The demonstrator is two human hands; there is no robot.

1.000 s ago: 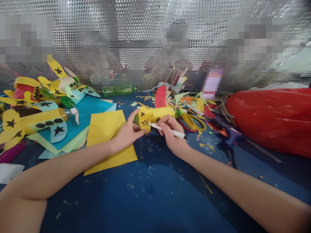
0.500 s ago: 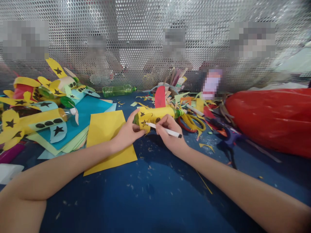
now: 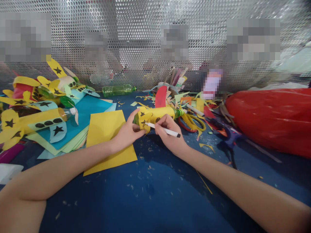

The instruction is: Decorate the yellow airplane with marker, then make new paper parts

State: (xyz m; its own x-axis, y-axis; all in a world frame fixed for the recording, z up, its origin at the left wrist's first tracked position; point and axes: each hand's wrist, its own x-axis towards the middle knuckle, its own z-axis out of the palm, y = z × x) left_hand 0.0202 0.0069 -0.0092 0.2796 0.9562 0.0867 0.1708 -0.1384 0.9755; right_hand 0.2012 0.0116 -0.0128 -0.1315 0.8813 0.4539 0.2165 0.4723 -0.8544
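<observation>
A plastic bottle point(image 3: 167, 112) wrapped in yellow paper lies on its side at mid-table, its green neck pointing right. My left hand point(image 3: 131, 129) grips its tail end, thumb below and fingers behind. My right hand point(image 3: 170, 134) is closed around a white marker point(image 3: 171, 132) with a black end. The marker's tip touches a star outline point(image 3: 144, 123) on the yellow paper tail flap. Above it is a star filled in black. A red paper wing point(image 3: 161, 96) stands up from the bottle; my right fingers partly cover its side.
Finished bottle planes point(image 3: 43, 123) with black stars crowd the left, by blue sheets point(image 3: 91, 108) and a yellow sheet point(image 3: 107, 132). Scissors point(image 3: 194, 123), paper scraps and a red plastic bag point(image 3: 269, 119) lie right. A green bottle point(image 3: 119, 90) rests near the perforated metal screen point(image 3: 136, 38).
The marker and my right hand have shifted very slightly left, with the tip still at the star. My left hand and the bottle stay in place.
</observation>
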